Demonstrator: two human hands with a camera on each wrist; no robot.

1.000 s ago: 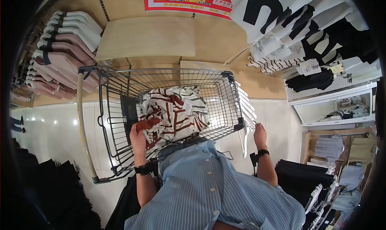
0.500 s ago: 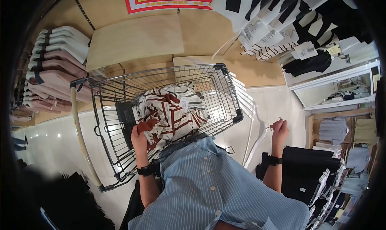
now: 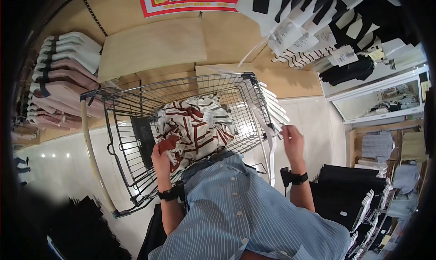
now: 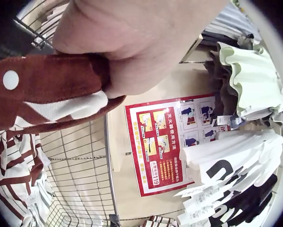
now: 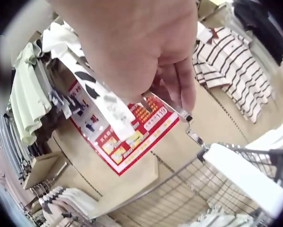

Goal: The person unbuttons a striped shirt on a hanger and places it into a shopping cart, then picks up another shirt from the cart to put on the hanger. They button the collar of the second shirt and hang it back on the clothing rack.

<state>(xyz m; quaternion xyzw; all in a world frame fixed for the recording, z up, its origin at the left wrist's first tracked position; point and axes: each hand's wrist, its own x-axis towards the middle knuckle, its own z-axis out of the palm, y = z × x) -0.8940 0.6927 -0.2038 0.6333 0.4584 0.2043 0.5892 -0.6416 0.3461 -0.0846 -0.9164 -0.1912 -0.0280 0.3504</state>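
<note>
A crumpled white garment with brown-red and dark stripes lies in the shopping cart. Its brown-red, buttoned edge is pinched by my left hand, at the cart's near side. My right hand is beyond the cart's right end, holding a white clothes hanger by its metal hook. In the right wrist view the hanger's white body slants down past the cart rim, with no clothing on it.
More white hangers hang at the cart's right end. Pink and white garments hang at the left, printed white shirts at the upper right. Dark clothes hang close by my right arm. A wooden shelf stands behind the cart.
My right hand moved out to the right with the hanger, then came back left toward the cart's end. My left hand keeps its grip on the striped garment.
</note>
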